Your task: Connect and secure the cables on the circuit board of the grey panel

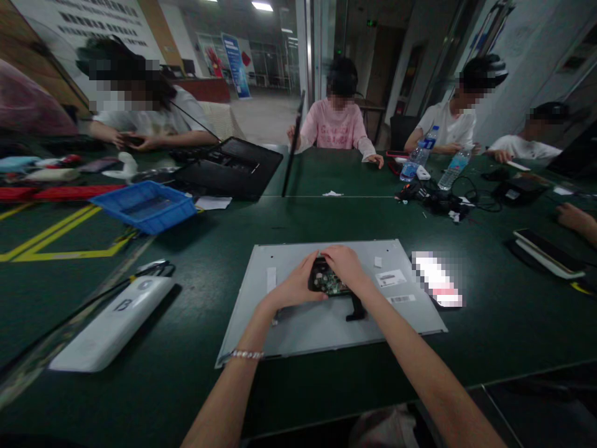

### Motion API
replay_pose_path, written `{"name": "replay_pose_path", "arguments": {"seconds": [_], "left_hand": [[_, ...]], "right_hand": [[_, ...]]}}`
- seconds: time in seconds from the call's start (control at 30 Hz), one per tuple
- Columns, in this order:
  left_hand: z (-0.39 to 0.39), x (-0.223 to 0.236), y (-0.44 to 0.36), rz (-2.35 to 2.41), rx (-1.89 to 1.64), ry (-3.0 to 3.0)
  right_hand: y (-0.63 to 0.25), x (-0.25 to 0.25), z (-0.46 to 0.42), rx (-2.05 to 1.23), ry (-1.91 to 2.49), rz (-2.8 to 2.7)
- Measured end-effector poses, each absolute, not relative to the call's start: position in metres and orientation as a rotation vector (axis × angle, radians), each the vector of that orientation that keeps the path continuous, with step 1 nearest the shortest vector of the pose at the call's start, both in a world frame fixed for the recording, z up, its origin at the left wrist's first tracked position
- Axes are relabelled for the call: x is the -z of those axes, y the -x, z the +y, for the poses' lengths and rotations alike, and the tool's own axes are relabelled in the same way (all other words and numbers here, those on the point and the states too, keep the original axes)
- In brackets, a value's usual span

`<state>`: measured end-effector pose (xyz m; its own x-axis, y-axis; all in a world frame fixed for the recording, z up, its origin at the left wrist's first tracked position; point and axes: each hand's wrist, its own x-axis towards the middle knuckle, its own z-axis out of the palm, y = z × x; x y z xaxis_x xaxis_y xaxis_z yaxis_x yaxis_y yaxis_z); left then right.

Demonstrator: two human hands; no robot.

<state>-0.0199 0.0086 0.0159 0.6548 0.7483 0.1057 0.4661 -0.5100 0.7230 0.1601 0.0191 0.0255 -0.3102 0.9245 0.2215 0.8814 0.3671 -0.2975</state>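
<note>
Between my two hands is a small green circuit board in a black frame [332, 283]. My left hand [293, 281] is closed on its left side, with the thumb along the near edge. From above and the right, my right hand [347, 264] grips the same board, its fingers bent over the far edge. A short black piece [356, 309] sticks out below the board toward me. Underneath lies a flat grey metal panel [308, 336] with white labels [390, 278] on its right side. Whether the board touches the panel I cannot tell.
A white power bank [116, 320] with a cable lies left, a lit phone [437, 279] right of the panel. Farther off are a blue tray [147, 208], a black laptop part [228, 165], bottles [420, 154] and tangled cables [438, 202]. Several people sit around the table.
</note>
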Motion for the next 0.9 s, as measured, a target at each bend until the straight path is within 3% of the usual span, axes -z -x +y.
{"name": "replay_pose_path", "arguments": {"seconds": [0.9], "left_hand": [[0.012,-0.009,0.022,0.866,-0.583,-2.206]], "right_hand": [[-0.161,-0.013,0.024,-0.300,1.513,-2.246]]}}
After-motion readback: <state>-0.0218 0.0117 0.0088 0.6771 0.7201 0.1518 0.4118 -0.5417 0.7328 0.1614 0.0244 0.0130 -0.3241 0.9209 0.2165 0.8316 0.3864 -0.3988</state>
